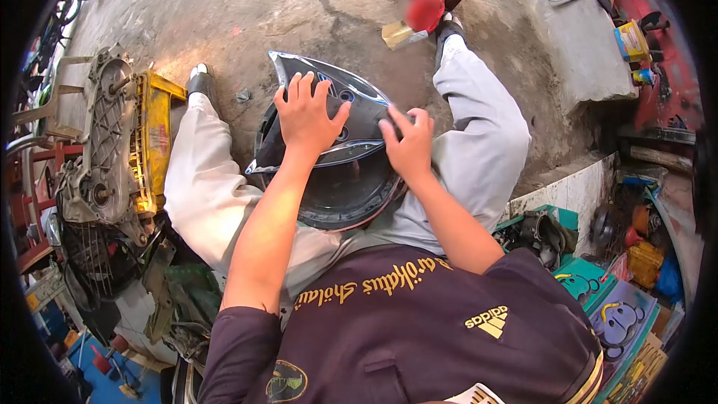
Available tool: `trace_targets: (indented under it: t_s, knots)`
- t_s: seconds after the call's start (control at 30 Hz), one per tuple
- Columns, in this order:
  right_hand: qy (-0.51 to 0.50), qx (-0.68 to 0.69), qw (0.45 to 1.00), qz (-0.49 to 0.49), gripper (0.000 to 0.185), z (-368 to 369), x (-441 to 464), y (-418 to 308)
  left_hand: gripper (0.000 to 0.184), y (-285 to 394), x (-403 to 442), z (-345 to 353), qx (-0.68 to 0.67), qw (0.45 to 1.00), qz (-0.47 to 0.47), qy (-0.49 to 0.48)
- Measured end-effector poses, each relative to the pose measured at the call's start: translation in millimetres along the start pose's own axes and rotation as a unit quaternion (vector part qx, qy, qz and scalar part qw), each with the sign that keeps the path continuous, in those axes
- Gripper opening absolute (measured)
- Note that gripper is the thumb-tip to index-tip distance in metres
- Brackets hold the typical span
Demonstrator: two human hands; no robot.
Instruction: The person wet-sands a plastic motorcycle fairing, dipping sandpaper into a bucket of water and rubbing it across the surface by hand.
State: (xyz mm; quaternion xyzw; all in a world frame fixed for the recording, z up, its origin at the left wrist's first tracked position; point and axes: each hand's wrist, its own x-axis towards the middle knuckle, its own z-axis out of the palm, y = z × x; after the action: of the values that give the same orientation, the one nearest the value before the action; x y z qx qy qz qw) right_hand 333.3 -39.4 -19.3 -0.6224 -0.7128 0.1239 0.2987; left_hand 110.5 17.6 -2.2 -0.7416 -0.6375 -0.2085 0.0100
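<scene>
A black pointed panel [365, 114] with silver-blue edging and round holes lies across a round black tub-like thing [344, 193] between the person's legs. My left hand [308, 123] rests on the panel with its fingers spread. At the panel's right edge, my right hand [410, 141] has its fingers bent, thumb and forefinger close to the silver edging. Whatever lies between those fingertips is too small to make out. The panel's left part is partly covered by my left hand and forearm.
On the left stand a metal engine casing [108, 142] and a yellow crate [153, 142]. A red item [434, 0] lies by the far foot. To the right are a concrete ledge [591, 67], a green tray [561, 217] of parts and cartoon-printed boxes [621, 322].
</scene>
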Motion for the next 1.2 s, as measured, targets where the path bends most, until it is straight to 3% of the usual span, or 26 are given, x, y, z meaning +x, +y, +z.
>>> trace_targets:
  t_s: [0.07, 0.1, 0.33, 0.4, 0.53, 0.6, 0.67, 0.73, 0.8, 0.87, 0.93, 1.0, 1.13, 1.2]
  knots:
    - [0.015, 0.004, 0.998, 0.057, 0.043, 3, 0, -1, 0.055, -2, -6, -2, 0.005, 1.0, -0.002, -0.004]
    - [0.014, 0.003, 1.0, 0.001, 0.043, 4, -8, -4, 0.055, -2, -6, -2, 0.004, 1.0, -0.001, -0.009]
    - [0.011, 0.007, 1.0, 0.015, 0.04, 1, -4, -6, 0.054, -2, -3, 0, 0.009, 1.0, 0.007, 0.008]
    - [0.014, -0.007, 0.999, -0.034, 0.039, 2, -8, -8, 0.054, -4, -3, 1, 0.006, 1.0, 0.009, 0.007]
    - [0.028, 0.012, 0.997, 0.076, 0.041, 3, 0, -3, 0.054, -3, -3, 2, -0.005, 1.0, 0.008, 0.008]
    - [0.004, -0.004, 1.0, -0.016, 0.038, -1, -8, -16, 0.053, -3, -4, 0, -0.003, 1.0, 0.008, 0.005]
    - [0.005, 0.003, 1.0, -0.024, 0.037, 4, -8, -10, 0.053, -3, -1, -2, -0.005, 1.0, 0.009, 0.007]
    - [0.038, -0.001, 0.997, 0.068, 0.04, 7, 1, -1, 0.053, -2, -2, -2, 0.003, 1.0, 0.006, 0.003]
    - [0.033, -0.008, 0.998, 0.059, 0.039, 7, -4, -5, 0.053, -2, -4, 1, 0.001, 1.0, 0.005, 0.005]
    - [0.005, -0.007, 0.999, -0.038, 0.037, 1, -13, -19, 0.053, -3, -2, 1, -0.001, 1.0, 0.006, 0.01]
    - [-0.004, -0.002, 1.0, -0.013, 0.038, 1, -7, -10, 0.054, -1, -1, 0, 0.005, 1.0, 0.001, 0.001]
    - [0.049, -0.023, 0.995, 0.081, 0.041, 9, 3, -1, 0.054, 0, -1, 1, 0.0, 1.0, 0.001, 0.005]
    - [0.01, -0.009, 1.0, -0.015, 0.039, 3, -15, -19, 0.053, -2, -1, 0, -0.005, 1.0, 0.004, 0.004]
    - [0.015, -0.011, 1.0, 0.005, 0.04, 6, -5, -7, 0.053, 0, 1, 0, -0.006, 1.0, 0.003, 0.008]
